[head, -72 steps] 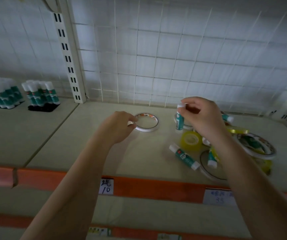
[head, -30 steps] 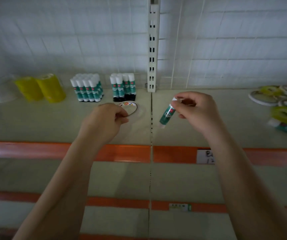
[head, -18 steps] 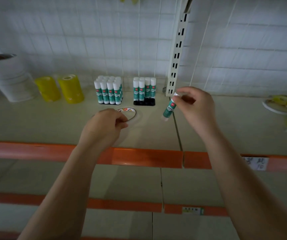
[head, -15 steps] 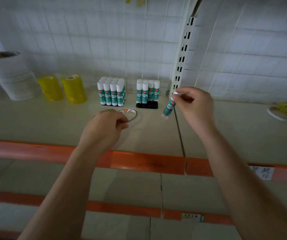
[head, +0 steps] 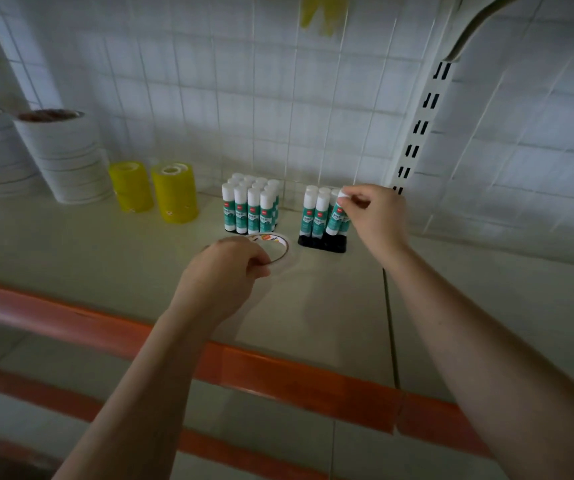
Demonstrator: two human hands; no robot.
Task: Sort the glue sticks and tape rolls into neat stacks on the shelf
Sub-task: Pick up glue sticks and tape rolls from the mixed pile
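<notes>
Shelf (head: 88, 258): pale surface with an orange front edge, running across the middle of the frame; a white wire grid stands behind it.

Right hand (head: 375, 216): right of centre, fingers and thumb pinching the white cap of a glue stick (head: 335, 216). The stick is tilted, its lower end at the right side of the right glue-stick group (head: 315, 214), just above that group's black base (head: 323, 243).

Left hand (head: 223, 271): centre of the frame, fingers curled, gripping the near edge of a thin tape roll (head: 278, 249). The roll is a flat white ring with a printed inner label; whether it rests on the shelf or is held just above it cannot be told. It sits just in front of the two glue-stick groups.

Left glue-stick group (head: 250, 206): upright green-and-white sticks packed in a tight block, upper centre, near the grid.

Yellow tape stacks (head: 174, 192): two short upright columns, left of the glue sticks, side by side.

White tape stacks (head: 67, 157): tall columns of white rolls at the upper left of the frame, one partly cut off by the frame edge.

Slotted upright (head: 417, 133): white shelf post, upper right, behind the right hand.

Lower shelf (head: 278, 403): visible beneath the orange edge, lower part of the frame.
</notes>
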